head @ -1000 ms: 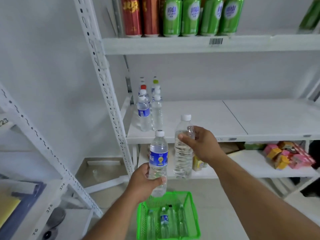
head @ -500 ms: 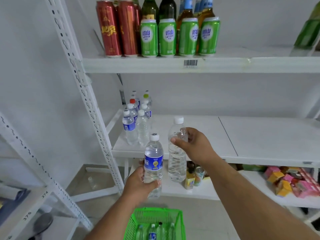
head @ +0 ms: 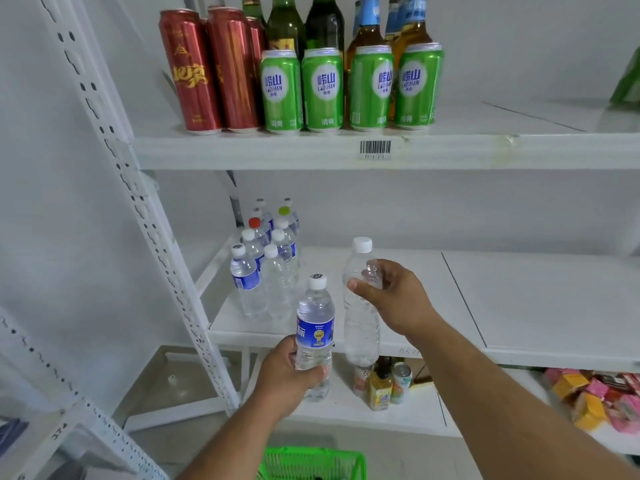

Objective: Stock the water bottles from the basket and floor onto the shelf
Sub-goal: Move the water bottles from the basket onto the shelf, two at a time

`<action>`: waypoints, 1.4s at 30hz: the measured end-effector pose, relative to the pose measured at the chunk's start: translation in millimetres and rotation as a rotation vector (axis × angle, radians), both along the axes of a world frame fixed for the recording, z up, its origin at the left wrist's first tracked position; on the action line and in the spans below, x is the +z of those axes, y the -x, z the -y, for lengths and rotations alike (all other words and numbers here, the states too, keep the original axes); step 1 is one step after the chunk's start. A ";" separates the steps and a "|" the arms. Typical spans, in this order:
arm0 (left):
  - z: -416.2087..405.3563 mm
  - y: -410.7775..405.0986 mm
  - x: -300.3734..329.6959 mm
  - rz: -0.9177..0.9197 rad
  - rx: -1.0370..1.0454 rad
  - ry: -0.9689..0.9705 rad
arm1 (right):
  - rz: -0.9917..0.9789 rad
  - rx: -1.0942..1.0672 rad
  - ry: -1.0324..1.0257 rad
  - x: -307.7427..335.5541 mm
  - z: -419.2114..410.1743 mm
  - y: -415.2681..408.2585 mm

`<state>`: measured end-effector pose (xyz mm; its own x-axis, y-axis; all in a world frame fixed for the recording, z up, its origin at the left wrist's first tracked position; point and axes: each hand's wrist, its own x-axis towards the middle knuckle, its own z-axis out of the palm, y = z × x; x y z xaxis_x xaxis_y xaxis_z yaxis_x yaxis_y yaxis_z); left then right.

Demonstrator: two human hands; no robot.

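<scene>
The left hand (head: pixel 287 375) has its fingers wrapped around the lower body of a blue-labelled bottle (head: pixel 314 336), held upright just in front of the middle shelf (head: pixel 540 306). The right hand (head: pixel 398 301) has its fingers curled around the upper part of a clear bottle (head: pixel 360 327) with a white cap, upright, at the shelf's front edge and just right of the blue-labelled one. On the shelf's left end stands a cluster of water bottles (head: pixel 266 261). The green basket (head: pixel 313 464) sits below the shelf, at the bottom of the view.
</scene>
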<state>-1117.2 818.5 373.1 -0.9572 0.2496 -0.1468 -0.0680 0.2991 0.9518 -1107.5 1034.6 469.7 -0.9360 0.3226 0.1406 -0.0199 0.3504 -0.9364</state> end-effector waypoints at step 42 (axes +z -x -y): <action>-159.0 337.3 -62.7 -0.134 0.176 0.023 | 0.203 -0.046 -0.251 -79.1 -120.7 322.1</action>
<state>-1454.5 977.4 310.4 -0.9970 0.0754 -0.0191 0.0057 0.3155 0.9489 -1429.5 1155.2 390.6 -0.9383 0.3443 0.0326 0.1801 0.5669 -0.8039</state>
